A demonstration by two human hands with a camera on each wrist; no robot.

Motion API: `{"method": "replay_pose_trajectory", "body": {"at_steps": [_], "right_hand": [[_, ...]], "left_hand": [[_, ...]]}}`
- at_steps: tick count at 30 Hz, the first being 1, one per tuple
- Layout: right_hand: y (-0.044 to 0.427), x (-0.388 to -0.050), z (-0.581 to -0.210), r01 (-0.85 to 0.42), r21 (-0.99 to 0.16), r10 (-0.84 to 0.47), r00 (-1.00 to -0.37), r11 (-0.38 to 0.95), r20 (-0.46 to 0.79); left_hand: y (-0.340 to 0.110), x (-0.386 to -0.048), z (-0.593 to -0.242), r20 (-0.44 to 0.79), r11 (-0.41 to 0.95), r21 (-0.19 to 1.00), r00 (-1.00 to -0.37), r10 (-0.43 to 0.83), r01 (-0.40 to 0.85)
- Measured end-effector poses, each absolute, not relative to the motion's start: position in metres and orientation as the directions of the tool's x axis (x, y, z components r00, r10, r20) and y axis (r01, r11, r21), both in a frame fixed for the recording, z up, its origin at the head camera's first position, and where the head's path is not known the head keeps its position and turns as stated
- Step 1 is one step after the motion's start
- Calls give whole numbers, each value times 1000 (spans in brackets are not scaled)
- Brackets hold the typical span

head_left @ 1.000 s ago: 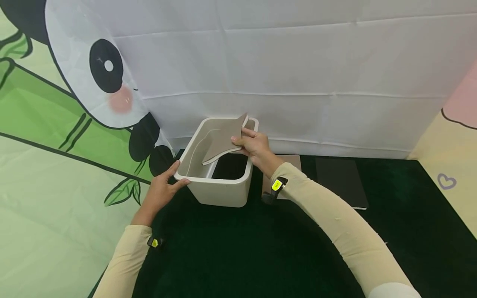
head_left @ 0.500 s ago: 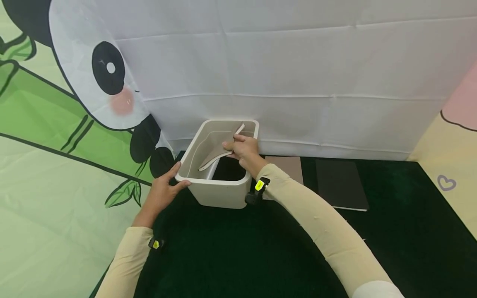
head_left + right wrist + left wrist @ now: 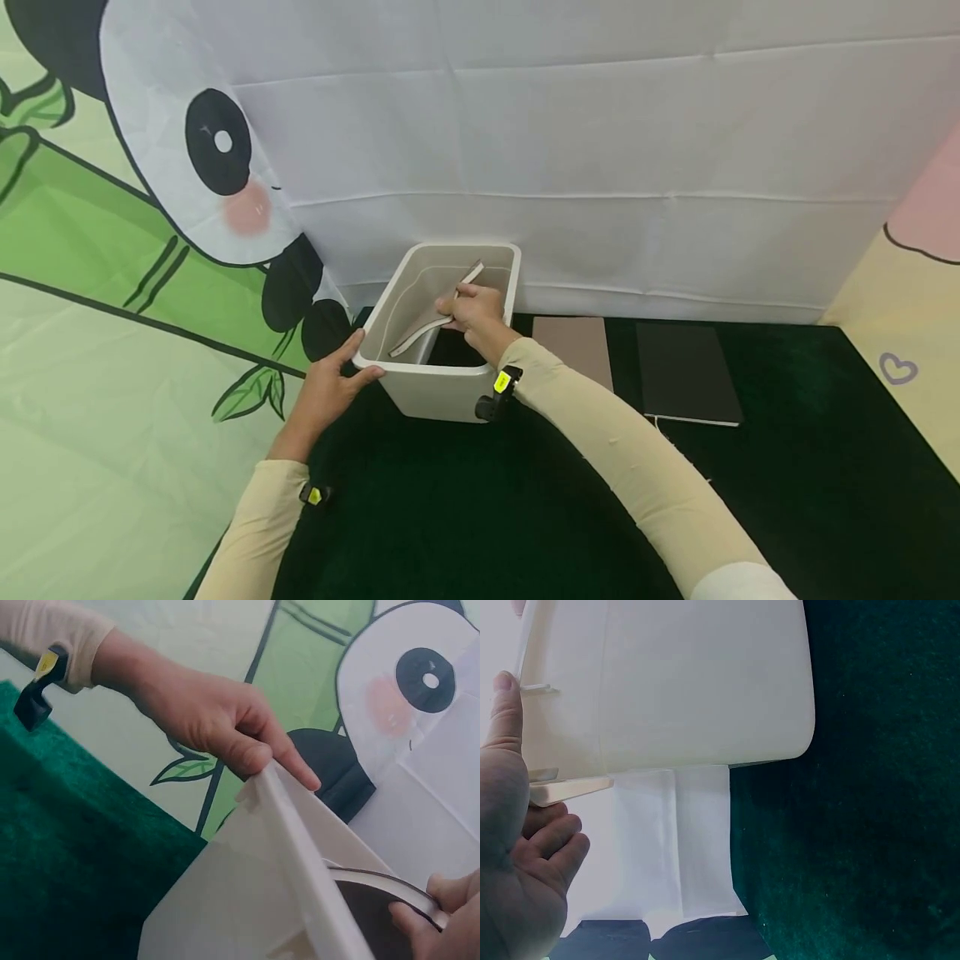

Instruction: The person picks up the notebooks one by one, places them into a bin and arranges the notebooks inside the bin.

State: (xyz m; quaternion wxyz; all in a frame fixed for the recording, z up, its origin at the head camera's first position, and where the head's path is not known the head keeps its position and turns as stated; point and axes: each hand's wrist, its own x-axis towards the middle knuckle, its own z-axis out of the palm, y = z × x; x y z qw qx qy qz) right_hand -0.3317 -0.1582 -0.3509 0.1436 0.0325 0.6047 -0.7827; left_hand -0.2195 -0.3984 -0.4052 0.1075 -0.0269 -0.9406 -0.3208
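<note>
A white plastic bin (image 3: 442, 396) with a rounded rim stands near the back of the dark green table. At its near-left corner my left hand (image 3: 326, 389) grips the rim, thumb on the front edge; in the left wrist view, several fingers curl below the rim. My right hand (image 3: 478, 317) pinches a taupe-covered notebook (image 3: 416, 335) inside the bin's opening. The notebook is bent, its pale page edge (image 3: 394, 885) curving in the right wrist view. Below it a dark area (image 3: 456, 348) shows in the bin; what it is I cannot tell.
Right of the bin lie a taupe notebook (image 3: 573, 346), partly covered by my right forearm, and a black notebook (image 3: 686, 371). A white cloth backdrop (image 3: 562, 150) rises right behind the bin, with a printed panda (image 3: 217, 142) at left.
My right hand has moved left and down, lowering the bent notebook deeper into the bin. The left hand stays on the bin's corner. More of the taupe notebook on the table shows.
</note>
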Motion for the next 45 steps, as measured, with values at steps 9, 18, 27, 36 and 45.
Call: {"method": "replay_pose_trajectory", "body": {"at_steps": [9,18,27,36,45], "right_hand": [[-157,-334,-359,308,-937,-257,-931,-165,-260],[-115,-325,-326,330,-936,-377,-888,-120,-265],[-14,-322,-316,265,-962,-480,-854,-64,-203],[101,-312,-352,-67,-965,-471,-880,255,-64],[170,-293,-396,-248,-726,-313,-949,642,47]], "left_hand": [[-401,-220,-407,205,788,605,-979,-12,117],[-401,-221,-404,254,791,590,-967,12,165],[-401,-220,-403,233,789,599,-972,-6,139],[-398,-220,-406,231,780,610,-973,-6,140],[-399,-218,-404,225,784,608,-974,-23,122]]}}
